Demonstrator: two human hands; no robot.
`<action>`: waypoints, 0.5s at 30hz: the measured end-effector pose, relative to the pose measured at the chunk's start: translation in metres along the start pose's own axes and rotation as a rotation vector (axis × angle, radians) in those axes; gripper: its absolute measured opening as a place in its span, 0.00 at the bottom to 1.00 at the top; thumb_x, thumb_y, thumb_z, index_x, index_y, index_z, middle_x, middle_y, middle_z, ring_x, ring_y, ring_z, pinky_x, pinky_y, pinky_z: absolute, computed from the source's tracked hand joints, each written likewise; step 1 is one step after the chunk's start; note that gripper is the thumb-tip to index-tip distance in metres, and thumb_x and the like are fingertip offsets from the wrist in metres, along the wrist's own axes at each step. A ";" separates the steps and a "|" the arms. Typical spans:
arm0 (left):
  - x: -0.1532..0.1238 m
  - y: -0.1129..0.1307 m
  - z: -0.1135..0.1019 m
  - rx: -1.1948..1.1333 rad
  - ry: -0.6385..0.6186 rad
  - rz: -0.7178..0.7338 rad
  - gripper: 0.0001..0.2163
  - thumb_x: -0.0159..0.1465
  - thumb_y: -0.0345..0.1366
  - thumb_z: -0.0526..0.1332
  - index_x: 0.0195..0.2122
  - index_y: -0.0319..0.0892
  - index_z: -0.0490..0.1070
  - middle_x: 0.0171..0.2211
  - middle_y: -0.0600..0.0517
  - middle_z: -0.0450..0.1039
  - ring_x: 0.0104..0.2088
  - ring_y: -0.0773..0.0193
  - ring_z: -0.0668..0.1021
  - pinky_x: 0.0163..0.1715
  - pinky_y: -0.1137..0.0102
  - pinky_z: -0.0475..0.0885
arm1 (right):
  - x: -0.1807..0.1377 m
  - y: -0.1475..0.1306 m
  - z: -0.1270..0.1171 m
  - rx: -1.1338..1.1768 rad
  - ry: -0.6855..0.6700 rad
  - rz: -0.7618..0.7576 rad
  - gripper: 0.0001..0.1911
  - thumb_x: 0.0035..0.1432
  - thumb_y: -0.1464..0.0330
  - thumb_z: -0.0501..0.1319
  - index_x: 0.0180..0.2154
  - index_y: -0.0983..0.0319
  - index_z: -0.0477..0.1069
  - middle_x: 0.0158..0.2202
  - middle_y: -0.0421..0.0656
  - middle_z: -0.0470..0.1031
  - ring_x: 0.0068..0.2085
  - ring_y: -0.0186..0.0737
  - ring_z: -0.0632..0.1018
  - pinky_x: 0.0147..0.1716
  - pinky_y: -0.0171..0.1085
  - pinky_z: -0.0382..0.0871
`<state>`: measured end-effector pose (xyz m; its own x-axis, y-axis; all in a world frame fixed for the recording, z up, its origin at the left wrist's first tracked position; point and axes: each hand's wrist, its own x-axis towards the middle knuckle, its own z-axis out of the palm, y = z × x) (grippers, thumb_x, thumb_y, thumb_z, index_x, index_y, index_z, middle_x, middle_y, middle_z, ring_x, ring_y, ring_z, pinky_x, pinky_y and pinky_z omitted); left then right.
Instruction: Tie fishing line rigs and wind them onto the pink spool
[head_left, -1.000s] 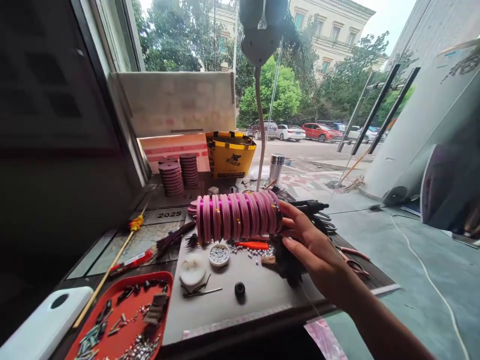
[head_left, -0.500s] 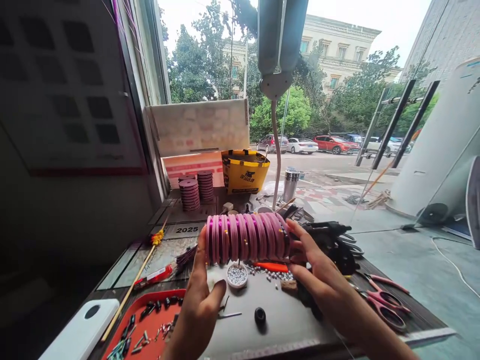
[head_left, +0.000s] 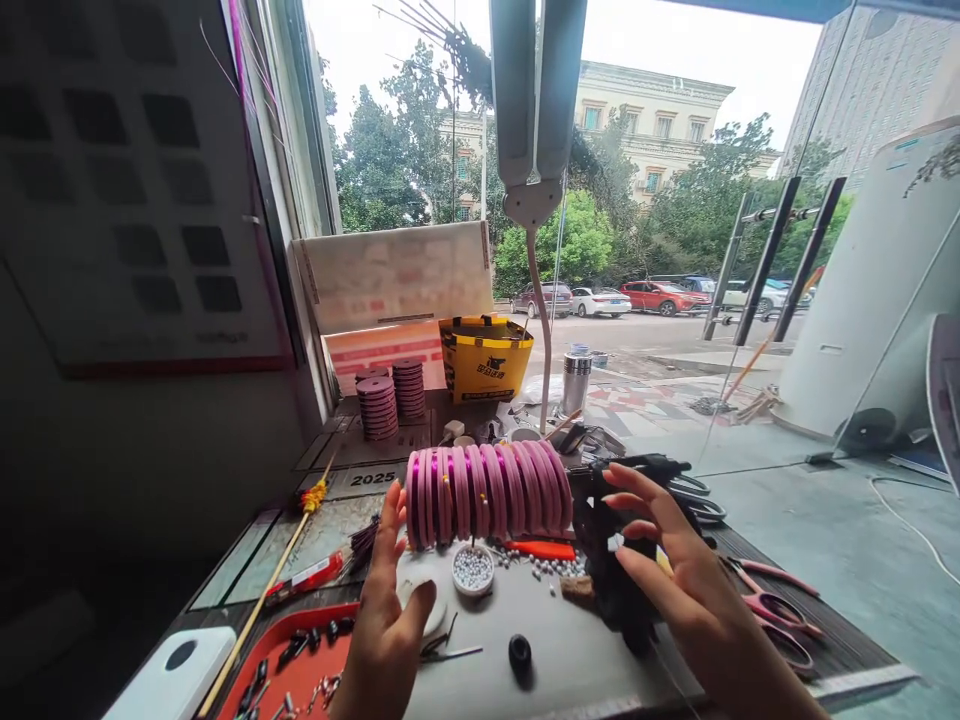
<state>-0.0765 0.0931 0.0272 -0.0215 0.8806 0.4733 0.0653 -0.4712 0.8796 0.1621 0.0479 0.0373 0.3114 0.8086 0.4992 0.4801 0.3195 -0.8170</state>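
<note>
A row of pink rings point(head_left: 487, 492) stands on edge across the grey mat point(head_left: 547, 650). My left hand point(head_left: 386, 620) is just left of and below the row, fingers spread, thumb near a white disc point(head_left: 426, 605), holding nothing. My right hand point(head_left: 679, 580) hovers to the right of the row with fingers apart, over a black glue gun point(head_left: 622, 520). Neither hand touches the rings. A small white bowl of silver beads point(head_left: 473, 569) sits under the row.
A red tray point(head_left: 296, 665) of small parts lies front left beside a white device point(head_left: 161, 672). Pink scissors point(head_left: 772, 600) lie right. Stacked purple discs point(head_left: 379, 405), a yellow box point(head_left: 484, 360), a steel cup point(head_left: 576, 380) and a lamp stem point(head_left: 544, 330) stand behind.
Both hands have let go of the row of pink rings and drawn back a little; the row now rests on the mat. One second ago only the right hand held it.
</note>
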 end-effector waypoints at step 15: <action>-0.004 -0.013 -0.005 0.039 -0.037 0.038 0.30 0.60 0.40 0.56 0.62 0.56 0.45 0.63 0.56 0.51 0.62 0.53 0.53 0.60 0.58 0.48 | -0.002 0.000 0.007 0.056 -0.149 0.048 0.29 0.52 0.60 0.52 0.58 0.52 0.55 0.55 0.45 0.64 0.52 0.50 0.67 0.51 0.56 0.60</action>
<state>-0.0824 0.0958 0.0139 0.0186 0.8639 0.5033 0.1037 -0.5024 0.8584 0.1561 0.0501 0.0341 0.2058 0.8867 0.4139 0.4195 0.3022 -0.8560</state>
